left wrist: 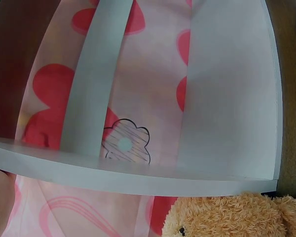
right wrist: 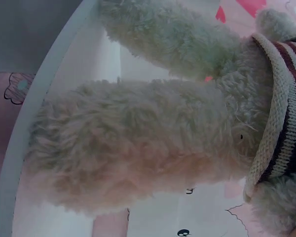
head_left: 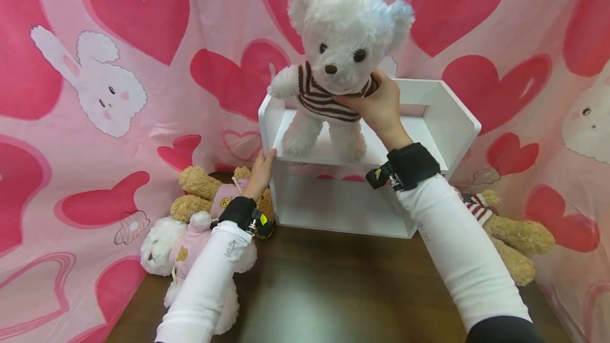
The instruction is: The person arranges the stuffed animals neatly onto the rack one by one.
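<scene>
A white teddy bear (head_left: 350,30) in a brown-striped sweater stands upright at the upper tier of a white shelf unit (head_left: 343,208). My right hand (head_left: 381,105) grips its body just under the chin, with fingers across the sweater. In the right wrist view, the bear's furry leg (right wrist: 138,133) reaches toward the shelf's front edge; whether the feet bear weight is unclear. Low at the shelf's left side, my left hand (head_left: 259,176) touches the outer side panel (left wrist: 138,182). Only a sliver of that hand shows in the left wrist view.
A tan bear (head_left: 195,195) in pink and a white plush toy (head_left: 159,247) in pink lie left of the shelf, partly behind my left arm. Another tan bear (head_left: 519,234) in red stripes lies at the right. A pink heart-patterned cloth (head_left: 157,83) hangs behind the dark wooden table (head_left: 333,290).
</scene>
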Tool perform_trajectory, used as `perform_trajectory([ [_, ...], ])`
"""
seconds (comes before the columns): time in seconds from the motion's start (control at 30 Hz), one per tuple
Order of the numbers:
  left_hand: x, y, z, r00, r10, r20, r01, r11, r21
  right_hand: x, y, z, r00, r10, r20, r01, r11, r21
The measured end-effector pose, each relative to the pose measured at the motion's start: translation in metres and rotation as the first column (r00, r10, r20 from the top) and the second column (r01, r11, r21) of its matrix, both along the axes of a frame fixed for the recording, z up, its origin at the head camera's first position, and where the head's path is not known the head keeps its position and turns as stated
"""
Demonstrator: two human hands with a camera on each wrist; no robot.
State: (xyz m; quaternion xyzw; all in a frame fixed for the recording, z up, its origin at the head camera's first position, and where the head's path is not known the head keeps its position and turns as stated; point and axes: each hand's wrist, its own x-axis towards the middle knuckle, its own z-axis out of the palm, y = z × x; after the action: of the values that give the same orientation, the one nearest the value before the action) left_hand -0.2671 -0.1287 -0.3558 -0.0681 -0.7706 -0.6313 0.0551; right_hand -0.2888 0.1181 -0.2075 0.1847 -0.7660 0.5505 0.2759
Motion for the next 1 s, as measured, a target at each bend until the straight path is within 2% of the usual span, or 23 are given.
perform_trajectory([
  [0.07,0.006,0.001,0.005,1.0,-0.007,-0.013,0.007,1.0,-0.003,-0.002,-0.003,-0.003,1.0,-0.004,-0.012,0.004,1.0,0.03],
  [0.23,0.008,0.0,0.007,0.999,-0.007,-0.047,0.007,1.0,0.007,-0.009,-0.013,-0.014,0.998,-0.039,-0.048,0.044,0.994,0.099],
  [0.47,0.005,0.003,0.005,0.998,0.012,-0.055,-0.01,0.999,0.03,-0.025,-0.02,-0.032,0.997,-0.081,0.001,0.08,0.989,0.125],
  [0.63,0.002,0.004,-0.001,0.997,0.003,-0.076,-0.001,0.999,0.039,-0.034,-0.021,-0.038,0.997,-0.054,0.048,0.046,0.987,0.154],
  [0.8,-0.009,0.004,-0.015,0.995,0.02,-0.098,-0.017,0.999,0.038,-0.039,-0.017,-0.04,0.995,-0.042,0.092,0.023,0.98,0.199],
  [0.93,-0.016,0.005,-0.023,0.991,0.04,-0.126,-0.037,0.999,0.029,-0.043,-0.015,-0.042,0.99,-0.042,0.138,0.003,0.964,0.267],
  [1.0,-0.014,0.006,-0.02,0.991,0.042,-0.126,-0.037,0.998,0.041,-0.044,-0.015,-0.044,0.983,-0.048,0.175,-0.01,0.948,0.318],
])
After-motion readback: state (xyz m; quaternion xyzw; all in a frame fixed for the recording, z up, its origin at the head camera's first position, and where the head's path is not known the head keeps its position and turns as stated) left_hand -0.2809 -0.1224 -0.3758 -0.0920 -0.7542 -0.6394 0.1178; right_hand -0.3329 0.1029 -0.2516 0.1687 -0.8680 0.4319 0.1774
